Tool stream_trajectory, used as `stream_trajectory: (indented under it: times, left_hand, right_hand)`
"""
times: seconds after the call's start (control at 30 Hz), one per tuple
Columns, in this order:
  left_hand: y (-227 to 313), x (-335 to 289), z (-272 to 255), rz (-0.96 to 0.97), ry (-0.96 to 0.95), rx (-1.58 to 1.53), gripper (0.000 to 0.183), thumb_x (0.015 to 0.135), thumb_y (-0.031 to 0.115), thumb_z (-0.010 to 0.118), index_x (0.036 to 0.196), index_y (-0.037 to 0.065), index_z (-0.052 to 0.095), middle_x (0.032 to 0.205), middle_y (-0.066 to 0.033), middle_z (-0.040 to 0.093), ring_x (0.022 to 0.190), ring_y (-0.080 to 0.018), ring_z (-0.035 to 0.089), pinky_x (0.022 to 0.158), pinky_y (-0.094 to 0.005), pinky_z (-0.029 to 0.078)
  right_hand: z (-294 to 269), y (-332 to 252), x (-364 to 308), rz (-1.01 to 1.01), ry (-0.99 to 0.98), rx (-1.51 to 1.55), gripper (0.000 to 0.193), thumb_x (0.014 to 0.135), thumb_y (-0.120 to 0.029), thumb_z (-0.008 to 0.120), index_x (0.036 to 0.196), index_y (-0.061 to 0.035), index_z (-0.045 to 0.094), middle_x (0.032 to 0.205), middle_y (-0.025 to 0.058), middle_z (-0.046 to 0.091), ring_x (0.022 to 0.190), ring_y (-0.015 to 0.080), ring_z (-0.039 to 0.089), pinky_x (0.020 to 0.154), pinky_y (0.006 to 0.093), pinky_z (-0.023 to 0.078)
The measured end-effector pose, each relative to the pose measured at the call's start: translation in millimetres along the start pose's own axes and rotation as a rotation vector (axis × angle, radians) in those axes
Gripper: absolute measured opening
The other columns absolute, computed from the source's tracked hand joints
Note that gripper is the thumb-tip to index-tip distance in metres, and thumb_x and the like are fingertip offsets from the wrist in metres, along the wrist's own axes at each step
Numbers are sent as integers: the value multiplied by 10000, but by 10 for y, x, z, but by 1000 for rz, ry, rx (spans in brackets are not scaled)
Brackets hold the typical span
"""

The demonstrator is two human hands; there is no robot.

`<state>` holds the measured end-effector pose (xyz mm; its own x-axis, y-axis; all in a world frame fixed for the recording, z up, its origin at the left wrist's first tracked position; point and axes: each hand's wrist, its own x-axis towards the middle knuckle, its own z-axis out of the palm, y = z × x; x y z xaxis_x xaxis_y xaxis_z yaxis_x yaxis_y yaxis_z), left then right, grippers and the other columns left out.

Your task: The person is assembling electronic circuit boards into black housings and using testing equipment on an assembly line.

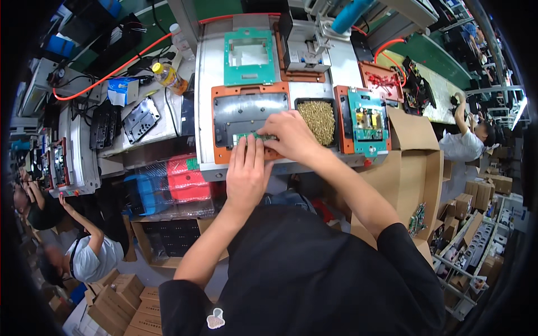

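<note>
A narrow green circuit board (242,136) lies along the near side of a black plastic panel (235,112), which sits in an orange-framed fixture (221,151). My left hand (246,173) comes over the fixture's near edge, fingers stretched forward, with the tips on the near edge of the board. From the right, my right hand (291,137) reaches over the fixture. Its fingers are bent and its thumb and fingertips close on the right part of the board, which they partly hide. A black tray of small brass-coloured screws (318,120) stands just right of my right hand.
Behind the fixture lies a green frame plate (248,56), beside a metal press device (305,56). A second orange and green fixture (364,120) stands right. Nearby are a yellow-capped bottle (170,78), black panels (141,119) and an open carton (412,179). Other people work at both sides.
</note>
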<state>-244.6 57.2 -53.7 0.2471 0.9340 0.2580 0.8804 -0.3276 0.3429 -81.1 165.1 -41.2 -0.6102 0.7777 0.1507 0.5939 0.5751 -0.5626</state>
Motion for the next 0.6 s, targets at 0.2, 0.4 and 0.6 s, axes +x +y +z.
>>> stream_trajectory:
  times: [0.2,0.4,0.6]
  left_hand:
    - [104,12,42,-17,24,-16,536,888,214,713,1320,-77,588,1378,-248,579,1314,-418,517,1117,-520,398]
    - [76,-52,66,-85,50,-20,507,892,203,712,1322,-43,605,1396,-210,583,1311,-391,525,1114,-515,402]
    - [32,-72,137,-79,79,-73,542,881,186,711,1355,-30,565,1449,-202,541,1351,-376,498,1117,-512,394]
  right_hand:
    - [-244,896,1744,-23,346,-169,397,905,-221,657,1264,-51,641,1221,199,664,1188,378,589,1047,456,452]
    - [-754,748,2013,25,325,-455,422,848,-194,748,1226,-60,619,1064,198,720,1024,379,696,851,479,563]
    - [-575,-521,-61,-268,61,-243,280,734,-38,727,998,-132,723,935,15,686,895,228,653,875,389,474]
